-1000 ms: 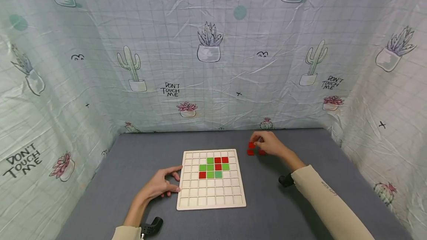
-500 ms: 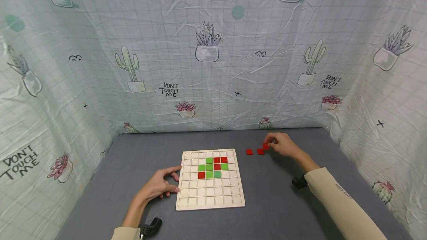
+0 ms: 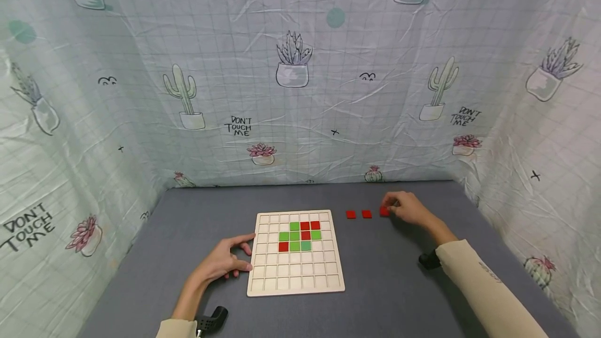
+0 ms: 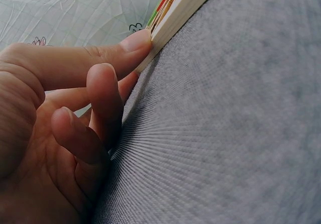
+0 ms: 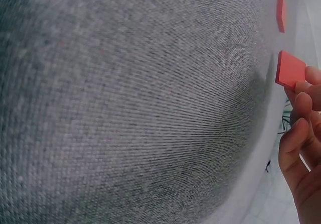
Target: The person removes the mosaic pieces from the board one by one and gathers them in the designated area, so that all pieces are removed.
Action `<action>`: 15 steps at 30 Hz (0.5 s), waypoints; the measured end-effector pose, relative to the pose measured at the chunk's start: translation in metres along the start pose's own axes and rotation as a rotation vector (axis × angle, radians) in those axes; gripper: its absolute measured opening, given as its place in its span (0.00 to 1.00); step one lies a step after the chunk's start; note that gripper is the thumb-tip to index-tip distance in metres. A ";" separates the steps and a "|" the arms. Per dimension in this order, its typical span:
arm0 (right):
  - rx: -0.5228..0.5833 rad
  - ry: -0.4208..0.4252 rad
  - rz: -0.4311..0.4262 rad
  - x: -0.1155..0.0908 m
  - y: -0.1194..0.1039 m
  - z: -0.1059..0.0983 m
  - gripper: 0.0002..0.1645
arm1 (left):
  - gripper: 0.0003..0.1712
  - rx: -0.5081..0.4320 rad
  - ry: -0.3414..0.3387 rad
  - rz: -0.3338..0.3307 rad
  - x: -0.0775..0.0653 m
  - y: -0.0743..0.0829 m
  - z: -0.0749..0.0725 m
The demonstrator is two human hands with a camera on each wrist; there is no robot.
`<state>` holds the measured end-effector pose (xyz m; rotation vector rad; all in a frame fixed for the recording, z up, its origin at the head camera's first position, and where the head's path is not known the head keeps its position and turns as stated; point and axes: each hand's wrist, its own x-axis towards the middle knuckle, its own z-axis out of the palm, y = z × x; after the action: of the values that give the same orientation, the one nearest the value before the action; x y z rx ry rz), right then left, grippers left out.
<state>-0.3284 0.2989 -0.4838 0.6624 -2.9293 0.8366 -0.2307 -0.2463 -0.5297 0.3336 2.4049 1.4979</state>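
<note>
My right hand (image 3: 407, 208) pinches a small red square tile (image 3: 384, 212) between thumb and fingertips, at the right end of a row on the table. In the right wrist view this tile (image 5: 290, 71) is tilted, one edge toward the cloth. Two more red tiles, a middle one (image 3: 367, 214) and a left one (image 3: 350, 215), lie flat beside it. My left hand (image 3: 221, 261) touches the left edge of a pale wooden grid board (image 3: 296, 271) with index finger and thumb spread apart. In the left wrist view the thumb (image 4: 135, 42) presses on the board's side.
Several green and red tiles, plus one teal-green tile (image 3: 306, 245), fill squares in the upper middle of the board. Grey cloth (image 3: 375, 286) covers the table. A cactus-print curtain (image 3: 300, 119) hangs along the back and both sides.
My right hand has carried one red tile rightward, from above the left tile to the row's right end, and lowered it there. The left hand and the board stay put.
</note>
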 end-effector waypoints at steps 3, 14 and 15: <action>0.010 -0.008 0.015 -0.002 0.001 0.000 0.11 | 0.50 -0.002 -0.001 0.000 0.000 0.000 0.000; -0.018 -0.002 0.027 -0.003 0.000 0.005 0.10 | 0.50 0.003 -0.004 0.001 0.001 0.001 0.000; -0.031 0.002 0.027 -0.003 0.000 0.005 0.10 | 0.50 0.001 -0.004 0.000 0.001 0.001 0.000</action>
<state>-0.3256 0.2977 -0.4887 0.6206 -2.9497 0.7917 -0.2313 -0.2459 -0.5290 0.3362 2.4020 1.4946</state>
